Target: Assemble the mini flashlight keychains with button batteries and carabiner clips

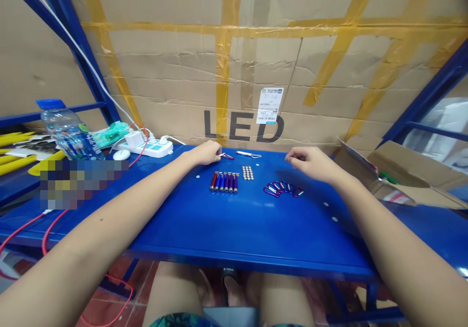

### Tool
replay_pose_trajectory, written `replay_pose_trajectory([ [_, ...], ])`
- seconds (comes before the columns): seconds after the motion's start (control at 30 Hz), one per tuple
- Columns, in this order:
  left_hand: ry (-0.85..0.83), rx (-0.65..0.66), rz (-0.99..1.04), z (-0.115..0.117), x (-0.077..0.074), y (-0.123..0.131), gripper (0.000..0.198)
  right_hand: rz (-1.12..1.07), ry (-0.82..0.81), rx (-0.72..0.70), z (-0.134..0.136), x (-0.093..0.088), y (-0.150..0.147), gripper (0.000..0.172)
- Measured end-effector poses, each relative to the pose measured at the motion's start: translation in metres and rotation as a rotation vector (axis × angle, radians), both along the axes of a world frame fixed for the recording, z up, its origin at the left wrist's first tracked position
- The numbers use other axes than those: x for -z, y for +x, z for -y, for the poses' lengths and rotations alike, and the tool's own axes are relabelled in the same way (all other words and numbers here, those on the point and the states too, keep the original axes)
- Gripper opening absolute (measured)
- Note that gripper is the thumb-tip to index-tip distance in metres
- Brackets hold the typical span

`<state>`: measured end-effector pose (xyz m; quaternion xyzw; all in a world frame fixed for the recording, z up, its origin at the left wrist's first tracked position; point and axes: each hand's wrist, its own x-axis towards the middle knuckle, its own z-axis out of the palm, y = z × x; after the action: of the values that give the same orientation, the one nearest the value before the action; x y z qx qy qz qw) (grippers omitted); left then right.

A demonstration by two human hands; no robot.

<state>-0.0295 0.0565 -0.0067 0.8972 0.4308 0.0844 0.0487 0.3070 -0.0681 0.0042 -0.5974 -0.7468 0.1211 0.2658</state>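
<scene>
My left hand point(209, 152) is at the back of the blue table, its fingers closed on a small red carabiner point(228, 157) that sticks out at the fingertips. Right of it lies a silver pen-shaped flashlight point(244, 153) with a clip at its end. My right hand point(306, 161) hovers at the right, fingers loosely bent, with nothing visible in them. Nearer me are a row of red, blue and purple flashlight tubes point(224, 182), a block of button cells point(247, 172) in rows, and a fan of several coloured carabiners point(282, 188).
A large cardboard box point(175, 73) stands behind the table point(219, 229). At left are a water bottle point(71, 131), a power strip point(155, 147), a white mouse-like object point(121, 155) and red cables. An open carton point(393, 171) stands at right.
</scene>
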Motion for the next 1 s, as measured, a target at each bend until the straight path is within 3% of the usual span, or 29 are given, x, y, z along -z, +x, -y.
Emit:
replay_pose_trajectory([
  [0.1,0.063,-0.003,0.141,0.019,-0.012,0.001,0.012,-0.048,0.032,0.026,0.002,-0.001,-0.005,0.019],
  [0.23,0.155,0.182,0.252,0.056,-0.027,0.024,0.011,-0.225,0.073,-0.051,0.008,0.001,-0.028,0.027],
  [0.37,0.226,0.403,0.295,0.09,-0.025,0.052,0.021,-0.458,0.042,-0.276,0.017,0.004,-0.056,0.039],
  [0.47,0.289,0.46,0.252,0.107,-0.018,0.062,0.018,-0.514,-0.09,-0.409,0.024,0.005,-0.066,0.039],
  [0.57,0.361,0.463,0.176,0.117,-0.013,0.063,0.022,-0.542,-0.22,-0.418,0.028,0.004,-0.067,0.033],
  [0.73,0.449,0.358,0.094,0.123,-0.013,0.062,0.021,-0.508,-0.249,-0.388,0.032,-0.001,-0.064,0.035],
  [1.0,0.347,0.309,0.106,0.128,-0.006,0.063,0.016,-0.43,-0.218,-0.401,0.034,0.0,-0.065,0.04],
])
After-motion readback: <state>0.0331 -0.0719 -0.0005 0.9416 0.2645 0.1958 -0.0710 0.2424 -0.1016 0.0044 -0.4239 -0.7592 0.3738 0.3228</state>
